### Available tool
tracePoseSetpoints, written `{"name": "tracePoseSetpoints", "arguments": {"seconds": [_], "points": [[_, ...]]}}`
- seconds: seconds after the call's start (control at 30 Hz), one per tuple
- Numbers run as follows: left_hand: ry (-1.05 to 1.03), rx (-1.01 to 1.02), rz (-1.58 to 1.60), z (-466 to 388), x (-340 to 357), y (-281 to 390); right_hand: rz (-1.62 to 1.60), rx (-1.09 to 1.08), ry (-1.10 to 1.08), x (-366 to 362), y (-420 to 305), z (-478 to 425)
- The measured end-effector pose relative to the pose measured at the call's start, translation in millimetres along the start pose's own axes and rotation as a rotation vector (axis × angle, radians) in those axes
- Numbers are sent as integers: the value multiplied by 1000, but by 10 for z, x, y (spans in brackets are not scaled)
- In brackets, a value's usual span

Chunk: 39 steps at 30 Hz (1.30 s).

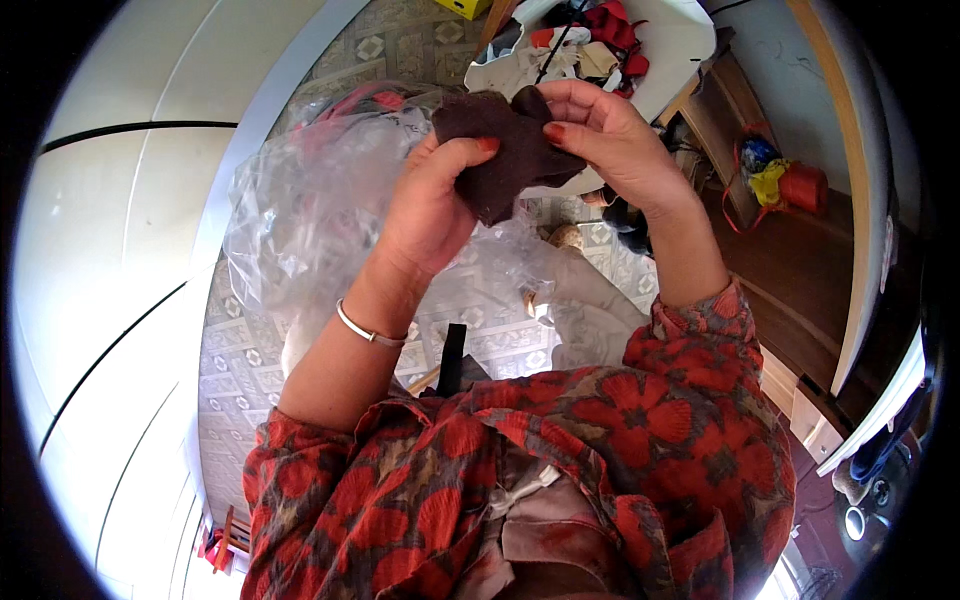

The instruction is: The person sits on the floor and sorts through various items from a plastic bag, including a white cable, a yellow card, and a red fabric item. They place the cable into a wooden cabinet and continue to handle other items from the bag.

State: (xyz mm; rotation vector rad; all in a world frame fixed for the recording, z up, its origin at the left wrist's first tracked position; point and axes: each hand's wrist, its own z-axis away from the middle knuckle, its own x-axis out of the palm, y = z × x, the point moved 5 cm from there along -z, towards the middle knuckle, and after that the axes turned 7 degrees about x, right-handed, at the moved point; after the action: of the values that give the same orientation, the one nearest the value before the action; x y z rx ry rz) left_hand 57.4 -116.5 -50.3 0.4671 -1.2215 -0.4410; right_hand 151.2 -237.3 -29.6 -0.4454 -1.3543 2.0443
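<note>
A piece of dark brown fabric [491, 161] is held up between both hands. My left hand [435, 202] grips its left side, thumb on top. At the upper right edge, my right hand [604, 139] pinches a fold of the same fabric between thumb and fingers. Beneath and beyond the left hand lies a large clear plastic bag [300, 210] with red and dark contents near its top. Past the right hand, a white container [675, 45] holds red, white and beige fabric scraps [600, 56].
A wooden shelf unit [780, 255] stands at the right, bearing a roll of red ribbon or twine [802, 187] beside yellow and blue items. White panels [112, 225] line the left side. Patterned flooring [232, 337] shows below. A yellow box [465, 6] is at the top edge.
</note>
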Motion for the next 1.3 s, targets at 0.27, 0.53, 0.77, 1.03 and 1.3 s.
{"name": "tracePoseSetpoints", "arguments": {"seconds": [0.27,0.53,0.77,1.03,1.3], "points": [[-21,-27,-265,231,103,113,-62,-38,-64,544,85,188],[-368,-238,-694,478,-31,533,526,-228,39,753,439,129],[-246,-347,-1164,421,-203,483,678,-253,362,588,771,-203],[328,261,-620,23,-1451,777,565,-364,191,650,295,121],[-105,492,-2049,127,-1552,415,538,165,-92,-419,279,-135]]}}
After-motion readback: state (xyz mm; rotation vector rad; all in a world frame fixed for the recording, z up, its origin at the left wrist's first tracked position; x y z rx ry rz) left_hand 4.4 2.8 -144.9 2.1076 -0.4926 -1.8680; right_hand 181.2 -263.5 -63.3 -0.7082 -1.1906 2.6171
